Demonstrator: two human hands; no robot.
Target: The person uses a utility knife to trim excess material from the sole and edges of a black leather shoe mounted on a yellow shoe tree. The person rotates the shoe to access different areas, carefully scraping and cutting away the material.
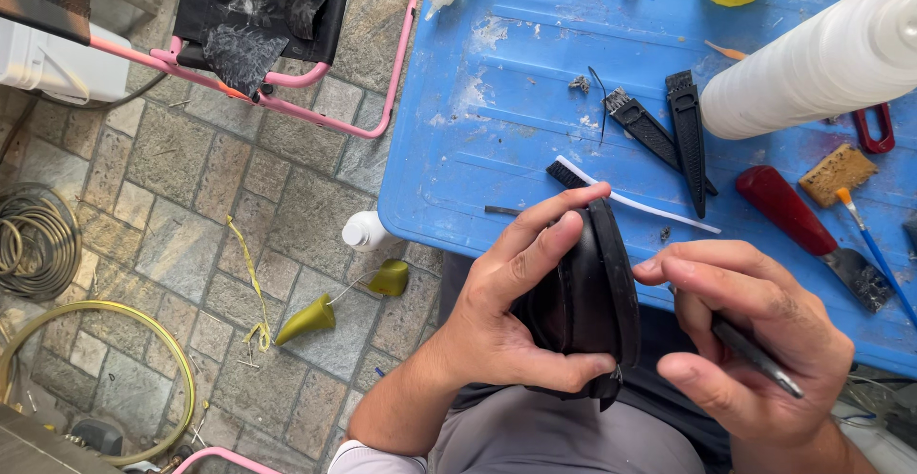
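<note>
Your left hand (511,326) gripped black shoe (587,292), fingers curled over its upper, thumb underneath, sole edge turned toward your right hand (755,340). Right hand pinched thin dark metal tool (755,355), fingertips near sole rim. Shoe sat above your lap, just before blue table (497,101). On table: white toothbrush (630,197), 2 black straps (669,130), red-handled scraper (812,235).

Bright, even daylight fills the view. Shadows are soft and short. The blue tabletop (497,130) shows mild glare. The white cylinder (812,63) at the right edge is slightly blurred.
</note>
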